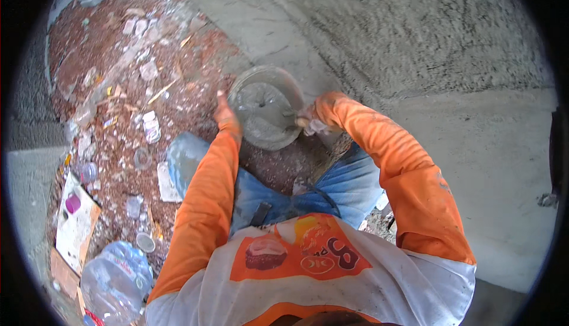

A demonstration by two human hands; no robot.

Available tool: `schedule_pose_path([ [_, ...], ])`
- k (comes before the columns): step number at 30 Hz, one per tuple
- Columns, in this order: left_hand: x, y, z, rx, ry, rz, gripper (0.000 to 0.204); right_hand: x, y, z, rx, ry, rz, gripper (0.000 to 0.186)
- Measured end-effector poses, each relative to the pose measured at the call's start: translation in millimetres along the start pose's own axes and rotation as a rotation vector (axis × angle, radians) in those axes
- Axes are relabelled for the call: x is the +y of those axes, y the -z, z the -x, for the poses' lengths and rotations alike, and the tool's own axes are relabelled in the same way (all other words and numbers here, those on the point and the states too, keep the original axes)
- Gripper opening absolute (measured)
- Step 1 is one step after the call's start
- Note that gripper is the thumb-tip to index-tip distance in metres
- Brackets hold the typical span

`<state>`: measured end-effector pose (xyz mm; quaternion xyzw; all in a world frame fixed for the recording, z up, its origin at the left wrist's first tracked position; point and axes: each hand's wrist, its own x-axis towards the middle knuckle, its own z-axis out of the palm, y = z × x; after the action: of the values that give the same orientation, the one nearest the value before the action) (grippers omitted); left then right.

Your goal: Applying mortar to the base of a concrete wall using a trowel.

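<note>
A grey bucket point(265, 80) of wet grey mortar point(264, 116) stands between my bent knees in blue jeans. My left hand point(225, 113) is at its left side, slightly blurred, with fingers stretched out. At the bucket's right rim, my right hand point(320, 113) is closed on something; a whitish crumpled item point(315, 126) shows at the fingers, and what may be a mortar-coated tool reaches into the bucket. I cannot make out exactly what is held. Both my forearms are in orange sleeves.
Reddish rubble point(124, 124) with scraps lies to the left, along with white boards point(76, 225) and a large clear plastic jug point(115, 281). Rough grey render point(427, 36) fills the upper right, beside a smoother grey surface point(474, 148) at the right.
</note>
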<state>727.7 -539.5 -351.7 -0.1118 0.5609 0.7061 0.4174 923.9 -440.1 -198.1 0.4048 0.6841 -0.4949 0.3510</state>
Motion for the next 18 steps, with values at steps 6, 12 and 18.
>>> schedule_pose_path([
  [6,-0.8,-2.5,3.1,0.051,-0.113,-0.168,0.066,24.5,-1.7,-70.0,0.484,-0.076,0.585,0.023],
  [12,5.7,-6.6,15.8,0.193,-0.129,-0.308,0.063,32.8,-60.8,-77.8,0.074,-0.242,-0.245,0.022],
  [18,7.5,-5.9,2.3,0.072,0.063,-0.110,0.072,22.7,-51.2,-21.7,-0.098,-0.120,-0.442,0.021],
])
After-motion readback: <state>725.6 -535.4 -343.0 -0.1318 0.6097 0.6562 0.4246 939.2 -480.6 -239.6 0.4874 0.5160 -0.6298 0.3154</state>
